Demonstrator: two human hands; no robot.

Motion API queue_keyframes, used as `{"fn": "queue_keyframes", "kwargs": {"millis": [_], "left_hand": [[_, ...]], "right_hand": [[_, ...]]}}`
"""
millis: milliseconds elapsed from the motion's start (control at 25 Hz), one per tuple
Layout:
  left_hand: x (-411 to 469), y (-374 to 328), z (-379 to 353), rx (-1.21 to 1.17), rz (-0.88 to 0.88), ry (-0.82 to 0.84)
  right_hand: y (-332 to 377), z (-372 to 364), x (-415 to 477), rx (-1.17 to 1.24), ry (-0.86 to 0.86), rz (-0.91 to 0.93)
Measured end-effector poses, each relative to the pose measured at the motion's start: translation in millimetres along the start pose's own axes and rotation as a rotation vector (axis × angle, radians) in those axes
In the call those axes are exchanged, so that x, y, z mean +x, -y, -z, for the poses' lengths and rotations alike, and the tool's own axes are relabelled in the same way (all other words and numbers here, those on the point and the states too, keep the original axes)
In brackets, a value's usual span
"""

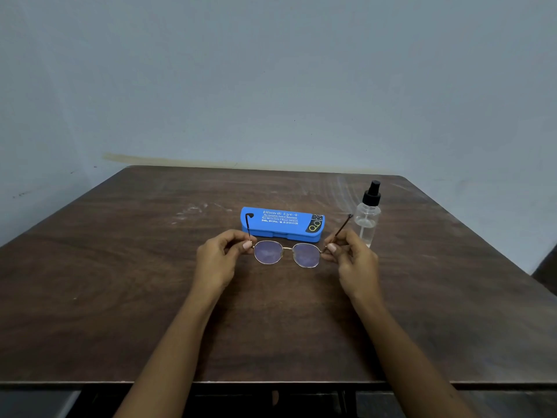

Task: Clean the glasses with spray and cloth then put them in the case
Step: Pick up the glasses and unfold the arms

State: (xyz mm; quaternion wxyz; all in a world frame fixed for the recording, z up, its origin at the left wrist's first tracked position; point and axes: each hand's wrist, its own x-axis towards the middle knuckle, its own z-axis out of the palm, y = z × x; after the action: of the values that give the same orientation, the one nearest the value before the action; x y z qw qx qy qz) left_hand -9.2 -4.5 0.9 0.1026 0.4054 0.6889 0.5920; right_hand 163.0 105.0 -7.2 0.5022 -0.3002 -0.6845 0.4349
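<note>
While both hands are raised over the table, the glasses hang between them, just in front of the case. They have a thin golden metal frame and two round lenses with a faint purple shine. Their arms are unfolded and point away from the person, each ending in a dark tip.

The left hand pinches the frame at its left hinge between thumb and forefinger. The right hand does the same at the right hinge, and the other fingers of both hands are curled in.

The case is long, of smooth blue plastic with rounded corners, and it lies closed on the table. Its biggest white line seems to read "Bhavik Eye +" – the smaller lines below are too small to read surely. At its right end is a dark patch with a yellow-green drawing.

Just right of the case the spray bottle stands upright – a clear round body with a black pump top.

The table is dark brown with wood grain and pale scuff marks.
</note>
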Motion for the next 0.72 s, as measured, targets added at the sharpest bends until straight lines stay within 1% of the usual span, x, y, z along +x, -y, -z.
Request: {"fn": "queue_keyframes", "kwargs": {"millis": [160,440,560,720], "left_hand": [[0.1,1.0,0.4,0.009,0.009,-0.004],[-0.1,0.8,-0.2,0.124,0.012,-0.003],[-1.1,0.7,-0.5,0.16,-0.013,-0.008],[-2.9,1.5,-2.2,0.142,-0.036,0.002]], "right_hand": [[-1.1,-0.4,0.0,0.008,0.003,-0.004],[-1.8,0.1,0.5,-0.048,0.023,-0.068],[-1.8,0.4,0.8,-0.054,0.025,-0.091],[-1.7,1.3,1.2,-0.078,0.007,-0.097]]}}
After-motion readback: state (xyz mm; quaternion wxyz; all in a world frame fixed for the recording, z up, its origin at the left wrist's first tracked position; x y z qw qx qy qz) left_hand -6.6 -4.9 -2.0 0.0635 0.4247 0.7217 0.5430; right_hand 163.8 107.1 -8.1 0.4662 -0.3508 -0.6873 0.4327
